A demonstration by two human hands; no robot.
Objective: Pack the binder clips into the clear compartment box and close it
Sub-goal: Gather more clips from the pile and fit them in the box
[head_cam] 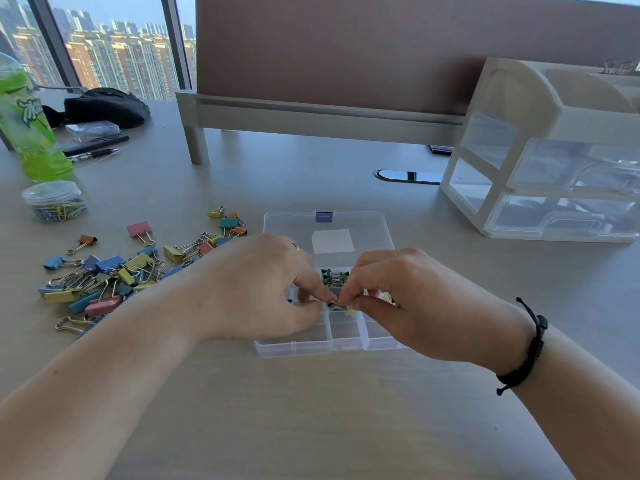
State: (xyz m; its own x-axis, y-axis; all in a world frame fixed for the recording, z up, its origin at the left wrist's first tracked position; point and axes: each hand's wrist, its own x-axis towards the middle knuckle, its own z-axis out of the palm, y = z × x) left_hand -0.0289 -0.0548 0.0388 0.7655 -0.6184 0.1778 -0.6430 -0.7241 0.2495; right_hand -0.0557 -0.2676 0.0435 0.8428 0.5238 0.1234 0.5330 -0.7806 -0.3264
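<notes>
1. A clear compartment box [346, 336] is seen open on the worktop [311, 410], its lid [367, 223] laid back flat away from the person, with a blue latch [324, 216] at the far edge and a pale label [332, 241] on the lid.
2. The left hand [263, 289] is held over the left part of the box, its fingers curled and its fingertips brought together with those of the right hand.
3. The right hand [408, 299] is held over the right part of the box, its fingers curled down; a black cord bracelet [526, 351] is worn on that wrist.
4. A small binder clip [341, 307], yellow with a dark wire handle, is pinched between the fingertips of both hands above a middle compartment; it cannot be told whether it touches the box.
5. Several small green clips [334, 277] are seen lying in a compartment just beyond the fingertips.
6. A loose pile of coloured binder clips [114, 271], in blue, yellow, pink, orange and teal, is spread on the worktop to the left of the box, partly hidden by the left forearm.
7. Further left, a round clear tub of paper clips [53, 200] is set near a green drink bottle [27, 123].
8. A white drawer unit [554, 150] is placed on the worktop at the right, well apart from the box.
</notes>
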